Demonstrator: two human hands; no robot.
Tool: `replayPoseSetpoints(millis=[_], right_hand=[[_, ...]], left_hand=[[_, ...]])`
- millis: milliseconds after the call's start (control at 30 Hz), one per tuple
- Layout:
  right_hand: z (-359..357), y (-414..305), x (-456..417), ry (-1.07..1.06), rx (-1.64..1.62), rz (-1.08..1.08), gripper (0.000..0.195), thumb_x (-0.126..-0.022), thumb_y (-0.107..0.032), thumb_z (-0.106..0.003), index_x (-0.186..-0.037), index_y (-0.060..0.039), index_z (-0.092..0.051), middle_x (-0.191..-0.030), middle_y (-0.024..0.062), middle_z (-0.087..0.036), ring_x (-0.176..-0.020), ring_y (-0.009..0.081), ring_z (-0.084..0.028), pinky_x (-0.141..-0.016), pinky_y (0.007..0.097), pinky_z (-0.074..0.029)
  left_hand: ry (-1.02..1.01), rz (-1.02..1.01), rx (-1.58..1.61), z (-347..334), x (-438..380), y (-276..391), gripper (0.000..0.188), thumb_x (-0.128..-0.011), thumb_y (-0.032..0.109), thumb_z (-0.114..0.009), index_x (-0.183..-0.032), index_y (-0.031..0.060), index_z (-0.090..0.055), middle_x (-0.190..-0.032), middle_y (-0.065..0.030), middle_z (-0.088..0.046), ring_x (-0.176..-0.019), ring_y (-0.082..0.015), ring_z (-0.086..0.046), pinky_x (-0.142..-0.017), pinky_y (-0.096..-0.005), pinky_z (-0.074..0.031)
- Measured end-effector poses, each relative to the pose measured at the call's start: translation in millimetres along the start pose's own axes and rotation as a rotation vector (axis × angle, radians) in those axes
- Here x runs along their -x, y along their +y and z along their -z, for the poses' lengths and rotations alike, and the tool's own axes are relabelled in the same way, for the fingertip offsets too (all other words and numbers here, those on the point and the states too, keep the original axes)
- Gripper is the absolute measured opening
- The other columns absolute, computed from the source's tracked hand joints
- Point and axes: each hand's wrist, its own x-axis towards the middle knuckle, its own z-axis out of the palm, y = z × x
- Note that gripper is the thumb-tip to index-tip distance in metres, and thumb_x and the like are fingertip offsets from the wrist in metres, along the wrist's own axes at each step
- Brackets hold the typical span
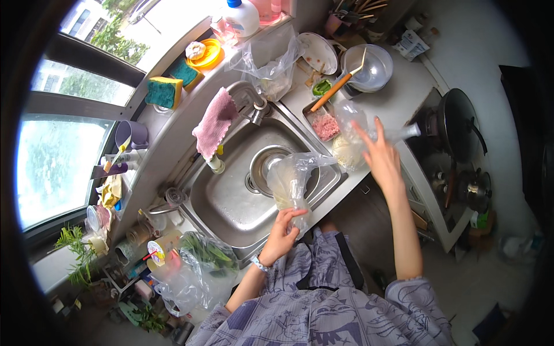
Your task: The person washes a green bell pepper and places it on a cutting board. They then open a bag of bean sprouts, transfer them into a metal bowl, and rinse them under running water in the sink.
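Note:
My left hand (283, 235) is closed on a clear plastic bag (288, 181) that has something pale inside and hangs over the sink's near edge. Below the bag, a round metal bowl (265, 166) stands in the stainless steel sink (229, 203). My right hand (381, 158) has its fingers spread above the counter, beside another clear plastic bag (352, 119) and a bundle of pale noodle-like food (346, 151). Just left of these, a small metal tray (310, 113) holds pink minced meat (325, 126). An orange-handled tool (332, 92) lies across the tray's far end.
A faucet (249, 97) with a pink cloth (216, 123) on it rises behind the sink. Clear plastic bowls (372, 67) and a plate (318, 52) stand at the back. A stove with a black wok (458, 125) is at right. A bag of green vegetables (207, 255) lies at lower left.

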Motion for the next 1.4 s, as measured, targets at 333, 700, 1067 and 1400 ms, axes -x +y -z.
replayPoseSetpoints(millis=[333, 700, 1067, 1400], right_hand=[[34, 118, -73, 0.142, -0.081, -0.107, 0.025, -0.093, -0.019, -0.070, -0.109, -0.0007, -0.064, -0.101, 0.0222, -0.072, -0.098, 0.0449, -0.069, -0.080, 0.0530, -0.054], [6, 173, -150, 0.153, -0.649, -0.340, 0.027, -0.101, -0.022, -0.065, -0.113, 0.0014, -0.062, -0.092, 0.0163, -0.071, -0.074, 0.0239, -0.071, -0.057, 0.0367, -0.057], [40, 66, -16, 0.285, -0.591, -0.072, 0.043, -0.097, -0.022, -0.072, -0.133, -0.0034, -0.059, -0.124, 0.0170, -0.060, -0.113, 0.0333, -0.063, -0.098, 0.0414, -0.051], [-86, 44, 44, 0.253, -0.494, -0.263, 0.060, -0.094, -0.015, -0.072, -0.149, -0.0132, -0.049, -0.146, 0.0293, -0.045, -0.132, 0.0498, -0.049, -0.109, 0.0531, -0.044]], left_hand=[[-0.158, -0.002, 0.225, 6, 0, 76, 0.061, -0.089, -0.004, -0.049, -0.149, 0.0034, -0.054, -0.145, -0.0088, -0.051, -0.143, -0.0218, -0.042, -0.123, -0.0360, -0.025], [-0.427, -0.135, 0.295, -28, -57, 130, 0.057, -0.096, -0.004, -0.045, -0.153, 0.0038, -0.049, -0.149, -0.0088, -0.045, -0.146, -0.0187, -0.038, -0.122, -0.0330, -0.026], [-0.404, -0.255, 0.412, -42, -143, 151, 0.063, -0.088, -0.005, -0.046, -0.150, 0.0048, -0.052, -0.152, -0.0077, -0.048, -0.147, -0.0185, -0.039, -0.120, -0.0318, -0.031], [-0.080, -0.234, -0.090, -39, -179, 114, 0.053, -0.085, -0.005, -0.050, -0.133, 0.0074, -0.066, -0.126, -0.0112, -0.058, -0.110, -0.0242, -0.063, -0.089, -0.0311, -0.051]])
